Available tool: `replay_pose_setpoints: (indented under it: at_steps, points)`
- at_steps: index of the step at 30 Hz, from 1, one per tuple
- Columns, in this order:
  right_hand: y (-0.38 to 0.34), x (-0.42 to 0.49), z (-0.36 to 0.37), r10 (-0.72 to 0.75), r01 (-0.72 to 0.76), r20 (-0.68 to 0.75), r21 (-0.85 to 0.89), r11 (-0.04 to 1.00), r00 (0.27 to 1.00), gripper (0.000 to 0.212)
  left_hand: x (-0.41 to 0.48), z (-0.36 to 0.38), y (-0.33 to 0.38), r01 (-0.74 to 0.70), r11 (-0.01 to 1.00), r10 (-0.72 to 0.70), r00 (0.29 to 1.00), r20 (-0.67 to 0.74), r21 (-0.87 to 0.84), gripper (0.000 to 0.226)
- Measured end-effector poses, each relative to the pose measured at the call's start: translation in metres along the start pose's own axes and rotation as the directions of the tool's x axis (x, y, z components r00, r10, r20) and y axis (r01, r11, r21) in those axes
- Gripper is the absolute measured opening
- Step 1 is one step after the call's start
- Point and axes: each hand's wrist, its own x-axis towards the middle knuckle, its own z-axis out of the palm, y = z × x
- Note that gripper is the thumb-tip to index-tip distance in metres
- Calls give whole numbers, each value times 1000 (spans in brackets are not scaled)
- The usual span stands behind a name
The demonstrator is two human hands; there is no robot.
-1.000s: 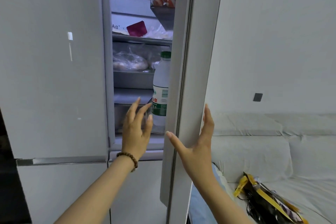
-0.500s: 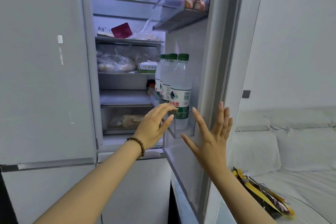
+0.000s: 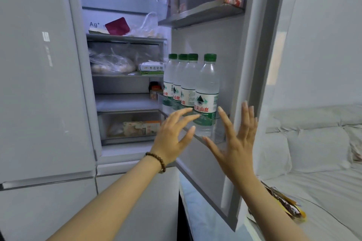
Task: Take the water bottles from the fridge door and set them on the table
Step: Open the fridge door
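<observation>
At the fridge door (image 3: pixel 215 43), your left hand (image 3: pixel 172 135) and right hand (image 3: pixel 237 146) hover by the water bottles (image 3: pixel 207 84), each grip wide, holding nothing

A plain white wall (image 3: pixel 323 35) fills the right side in soft, even light. Below it stands a pale grey sofa (image 3: pixel 323 191) with plump back cushions (image 3: pixel 313 143); a dark and yellow bag (image 3: pixel 284 203) lies on its seat.

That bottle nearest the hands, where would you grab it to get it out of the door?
Round its clear upper body, above the label, coming from the front. The bottle stands upright, its base behind the door shelf's rail, with a neighbour close beside it, so the upper front is freest. Lift it straight up.
</observation>
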Motion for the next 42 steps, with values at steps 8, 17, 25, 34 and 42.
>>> replay_pose_setpoints:
  at_steps: [8, 17, 25, 34, 42]
  points:
    - [-125, -12, 95, -118, -44, 311, 467, 883, 943, 65, -102, -96, -140, 478, 841, -463, 878, -118, 255, 45]
    - [-242, -88, 273, 115, -910, 943, 264, 320, 314, 65, -189, -188, -289, 637, 646, -646, 750, -142, 422, 57]
    - [-285, -127, 411, 188, -987, 981, 72, -143, 44, 66, -232, -174, -411, 574, 624, -667, 745, -22, 531, 65]
    - [-310, -155, 501, 233, -970, 969, 132, -205, 83, 79, -259, -140, -472, 489, 642, -613, 790, 13, 591, 67]
    - [-336, -163, 529, 322, -887, 932, 285, -364, 167, 77, -268, -145, -481, 422, 666, -563, 826, 43, 615, 61]
